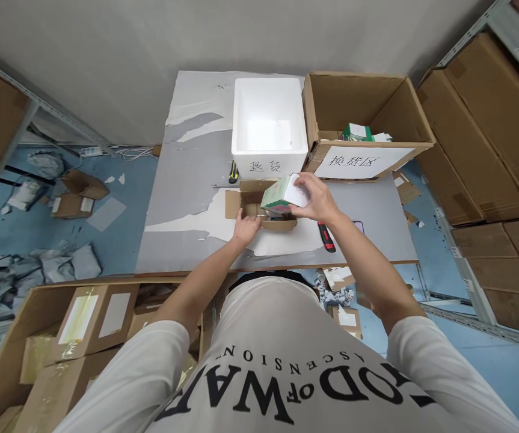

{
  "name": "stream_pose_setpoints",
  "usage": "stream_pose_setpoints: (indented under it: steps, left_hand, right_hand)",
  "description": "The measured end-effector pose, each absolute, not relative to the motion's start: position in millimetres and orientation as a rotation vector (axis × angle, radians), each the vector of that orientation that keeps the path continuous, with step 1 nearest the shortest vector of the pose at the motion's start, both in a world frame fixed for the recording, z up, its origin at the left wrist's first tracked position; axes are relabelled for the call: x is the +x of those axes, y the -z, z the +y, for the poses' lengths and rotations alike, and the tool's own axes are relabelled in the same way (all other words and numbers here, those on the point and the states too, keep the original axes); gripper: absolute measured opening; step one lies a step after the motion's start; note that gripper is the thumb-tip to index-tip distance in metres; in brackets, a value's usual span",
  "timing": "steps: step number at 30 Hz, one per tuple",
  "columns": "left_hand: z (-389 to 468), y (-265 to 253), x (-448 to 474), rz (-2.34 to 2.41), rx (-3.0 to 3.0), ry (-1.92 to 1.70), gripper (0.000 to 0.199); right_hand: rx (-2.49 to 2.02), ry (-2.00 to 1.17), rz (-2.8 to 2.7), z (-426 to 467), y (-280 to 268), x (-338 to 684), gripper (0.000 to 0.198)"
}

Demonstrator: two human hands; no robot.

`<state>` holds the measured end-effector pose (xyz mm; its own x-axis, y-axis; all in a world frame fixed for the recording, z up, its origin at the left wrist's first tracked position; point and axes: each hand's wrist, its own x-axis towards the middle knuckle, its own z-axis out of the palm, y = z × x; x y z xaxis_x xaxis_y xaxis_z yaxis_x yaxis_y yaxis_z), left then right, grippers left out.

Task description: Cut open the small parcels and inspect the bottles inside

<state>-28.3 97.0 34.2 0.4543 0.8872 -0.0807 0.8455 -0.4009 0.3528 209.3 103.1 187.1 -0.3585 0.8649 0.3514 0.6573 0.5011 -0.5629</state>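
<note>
Right-hand fingers [306, 178] pinch a tilted green-and-white box [275, 193], green side facing left, long axis unclear.

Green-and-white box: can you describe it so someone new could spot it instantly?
On the grey table, find the white bin, then the small open carton just in front of it, nearer the person. The green-and-white box is tilted over that carton's right part, gripped by the right hand. A similar green box sits inside the large carton; this one alone is held.
</note>
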Motion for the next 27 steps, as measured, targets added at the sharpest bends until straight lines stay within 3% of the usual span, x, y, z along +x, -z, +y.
stream_pose_setpoints:
  steps: [6, 11, 19, 24, 27]
  left_hand:
    - [133, -35, -48, 1.662, 2.283, -0.076, 0.019]
    - [141, -39, -44, 1.748, 2.339, 0.001, 0.026]
    - [121, -43, -40, 1.712, 2.328, -0.198, 0.041]
    - [89, -52, -32, 1.367, 2.397, -0.531, 0.049]
    - [69, -51, -14, 1.049, 2.294, -0.626, 0.073]
  right_hand:
    - [-1.234, -0.602, -2.098, 78, -215, 229, 0.050]
    - [-1.223, -0.663, -2.240, 61, -150, 227, 0.050]
    - [-1.209, -0.690, -2.320, 66, -71, 216, 0.043]
    - [-1.150, -0.718, -2.369, 72, -64, 213, 0.044]
    - [-1.089, -0.761, -2.406, 71, -68, 216, 0.046]
